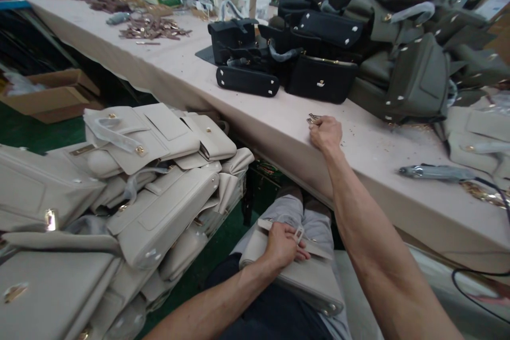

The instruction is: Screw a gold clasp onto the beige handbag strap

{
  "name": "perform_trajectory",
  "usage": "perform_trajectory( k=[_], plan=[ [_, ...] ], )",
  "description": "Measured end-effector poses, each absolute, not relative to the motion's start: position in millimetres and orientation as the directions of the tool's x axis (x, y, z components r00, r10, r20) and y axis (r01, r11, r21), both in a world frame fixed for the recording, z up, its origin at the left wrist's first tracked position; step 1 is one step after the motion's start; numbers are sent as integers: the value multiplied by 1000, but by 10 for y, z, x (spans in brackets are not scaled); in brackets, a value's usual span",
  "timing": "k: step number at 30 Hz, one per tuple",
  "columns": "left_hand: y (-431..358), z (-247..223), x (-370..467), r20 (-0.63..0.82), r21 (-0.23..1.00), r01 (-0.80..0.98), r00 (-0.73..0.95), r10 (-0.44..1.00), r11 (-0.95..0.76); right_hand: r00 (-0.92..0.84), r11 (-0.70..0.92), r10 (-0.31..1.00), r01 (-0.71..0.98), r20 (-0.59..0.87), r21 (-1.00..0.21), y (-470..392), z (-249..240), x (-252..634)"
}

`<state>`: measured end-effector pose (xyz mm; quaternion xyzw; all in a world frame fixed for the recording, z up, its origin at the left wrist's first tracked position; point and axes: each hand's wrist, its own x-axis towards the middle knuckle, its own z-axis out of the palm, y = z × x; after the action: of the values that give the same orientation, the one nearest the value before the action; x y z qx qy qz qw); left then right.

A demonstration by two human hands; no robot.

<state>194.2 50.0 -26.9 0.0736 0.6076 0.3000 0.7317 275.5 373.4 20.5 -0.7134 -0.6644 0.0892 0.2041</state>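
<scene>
1. Left hand (283,247) pressed down on a beige handbag (297,276), fingers curled over its top edge and a pale clasp tab, grasping it.
2. Beige handbag lying flat across the lap, below the counter's near edge.
3. Right hand (325,133) reaching up onto the counter (255,122), just past its near edge, fingertips pinched shut on a small gold metal fitting (313,118).
4. Farther back on the counter from the right hand: a cluster of black handbags (287,58), with olive-green handbags (406,58) heaped to their right.
5. Right of the right hand, near the counter's front edge: a grey hand tool (434,172) with a dark cord.
6. Left of the counter, lower down: a tall stack of beige handbags (131,191).
7. At the counter's far left end: a scatter of metal parts (153,28).
</scene>
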Motion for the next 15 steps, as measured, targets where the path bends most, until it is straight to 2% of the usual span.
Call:
perform_trajectory(
  k=[5, 9, 15],
  plan=[
    [479, -349, 1974, -847, 461, -372, 85, 524, 805, 141, -51, 951, 948, 274, -313, 3596, 147, 2643],
    [475, -401, 1984, -840, 478, -366, 76, 538, 798, 154, -56, 946, 944, 285, -326, 3583, 130, 2632],
    [545, -413, 2019, -841, 487, -342, 64, 537, 803, 188, -92, 960, 912, 209, -400, 3573, 186, 2635]
  ],
)
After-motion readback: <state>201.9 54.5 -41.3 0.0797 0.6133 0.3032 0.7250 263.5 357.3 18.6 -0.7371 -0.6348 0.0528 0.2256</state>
